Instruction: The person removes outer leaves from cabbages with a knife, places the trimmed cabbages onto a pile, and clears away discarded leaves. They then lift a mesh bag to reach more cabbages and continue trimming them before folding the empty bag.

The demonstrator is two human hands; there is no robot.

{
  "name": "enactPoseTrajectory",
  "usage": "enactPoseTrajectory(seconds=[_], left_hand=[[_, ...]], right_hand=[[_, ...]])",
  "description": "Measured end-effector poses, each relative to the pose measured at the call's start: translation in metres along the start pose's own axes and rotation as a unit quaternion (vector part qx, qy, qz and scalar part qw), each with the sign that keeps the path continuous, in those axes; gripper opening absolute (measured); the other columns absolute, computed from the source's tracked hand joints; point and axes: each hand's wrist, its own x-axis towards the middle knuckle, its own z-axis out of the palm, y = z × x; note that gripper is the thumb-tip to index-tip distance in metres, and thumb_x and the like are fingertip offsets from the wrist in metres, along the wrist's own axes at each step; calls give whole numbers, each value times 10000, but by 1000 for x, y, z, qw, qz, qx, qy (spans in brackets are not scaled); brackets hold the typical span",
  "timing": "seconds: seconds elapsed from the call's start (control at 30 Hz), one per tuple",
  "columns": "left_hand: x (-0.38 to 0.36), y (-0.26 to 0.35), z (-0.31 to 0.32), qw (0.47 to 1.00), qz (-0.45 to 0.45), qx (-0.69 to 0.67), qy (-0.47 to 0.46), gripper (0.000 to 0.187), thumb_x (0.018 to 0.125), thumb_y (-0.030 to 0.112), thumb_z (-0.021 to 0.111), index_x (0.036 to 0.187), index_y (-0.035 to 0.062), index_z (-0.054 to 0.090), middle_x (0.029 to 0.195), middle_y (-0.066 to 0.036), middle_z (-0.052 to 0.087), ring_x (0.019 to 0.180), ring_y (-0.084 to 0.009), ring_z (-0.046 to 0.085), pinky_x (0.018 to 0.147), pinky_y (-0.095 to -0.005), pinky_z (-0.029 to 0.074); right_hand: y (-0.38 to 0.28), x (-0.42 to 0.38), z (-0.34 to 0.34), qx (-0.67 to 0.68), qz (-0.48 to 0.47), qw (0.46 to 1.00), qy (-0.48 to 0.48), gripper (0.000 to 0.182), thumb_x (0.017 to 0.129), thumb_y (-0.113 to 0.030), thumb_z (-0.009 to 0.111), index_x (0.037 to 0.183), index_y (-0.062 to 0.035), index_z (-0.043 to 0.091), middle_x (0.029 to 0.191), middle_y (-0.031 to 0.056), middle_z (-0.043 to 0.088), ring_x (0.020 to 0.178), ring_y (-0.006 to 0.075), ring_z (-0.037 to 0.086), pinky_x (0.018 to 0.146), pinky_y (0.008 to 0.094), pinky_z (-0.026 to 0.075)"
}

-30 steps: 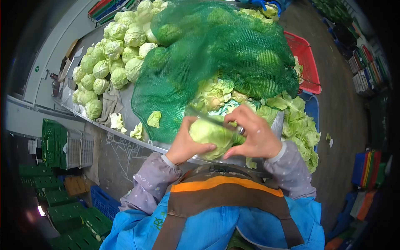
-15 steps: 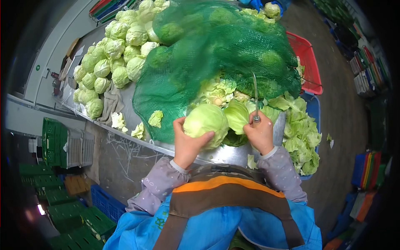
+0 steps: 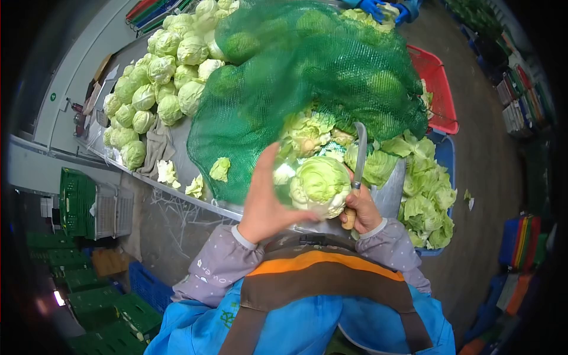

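Note:
My left hand [image 3: 260, 204] is open, fingers and thumb spread, just left of a pale green cabbage [image 3: 320, 184]. Its thumb is blurred near the lower edge of that head. On the other side, my right hand [image 3: 365, 208] is closed round the wooden handle of a knife [image 3: 361, 155], whose curved blade points up and away from me. The right fingers are partly hidden behind the cabbage and appear to touch it. Loose leaves and trimmings [image 3: 307, 131] lie just beyond, partly beside a green mesh net [image 3: 254, 118].
Whole cabbages [image 3: 163, 70] are piled at the left of the metal table [image 3: 184, 145]. More sit under the net. A blue crate [image 3: 445, 155] of leaves [image 3: 431, 195] and a red crate [image 3: 445, 89] stand at the right. A co-worker's blue-gloved hands [image 3: 374, 8] show at the top.
My left hand has let go of the cabbage and opened. The cabbage has turned and shifted right towards my right hand. The leaf pulled outward earlier no longer shows in my right fingers.

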Motion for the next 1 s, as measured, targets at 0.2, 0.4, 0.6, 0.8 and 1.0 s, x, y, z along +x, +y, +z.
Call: enactPoseTrajectory(seconds=[0.2,0.4,0.6,0.8,1.0], left_hand=[[28,1,-7,968,131,-27,-215,495,679,268,782,1097,54,627,1050,-165,624,891,-309,631,737,-347,519],[22,-1,-10,957,82,-63,-271,409,726,193,746,1088,37,638,973,-165,657,872,-300,652,755,-353,524],[43,-18,-19,915,49,-69,-394,419,727,167,741,1118,60,637,1017,-162,658,893,-285,651,788,-332,513],[34,-22,-10,943,106,133,-288,396,715,145,741,1094,73,653,871,-114,669,827,-216,660,707,-281,515],[27,-20,-17,923,22,-57,-379,652,639,229,771,1210,1,554,978,-191,653,797,-252,661,733,-319,518]], right_hand=[[-9,-12,5,-121,74,990,20,769,744,-171,753,1381,-55,338,998,21,593,576,33,515,415,159,400],[3,-16,-2,-155,136,978,31,701,793,-262,709,1370,-57,366,922,9,601,569,31,500,421,161,394],[1,-6,0,-179,168,969,19,665,816,-316,678,1354,-49,392,904,9,597,571,32,507,416,165,394],[2,2,-2,-207,194,958,31,662,804,-374,678,1330,-54,433,884,-2,590,563,23,501,413,166,393],[1,2,3,-222,175,959,20,627,812,-389,667,1302,-56,462,866,-4,590,528,26,491,401,168,388]])
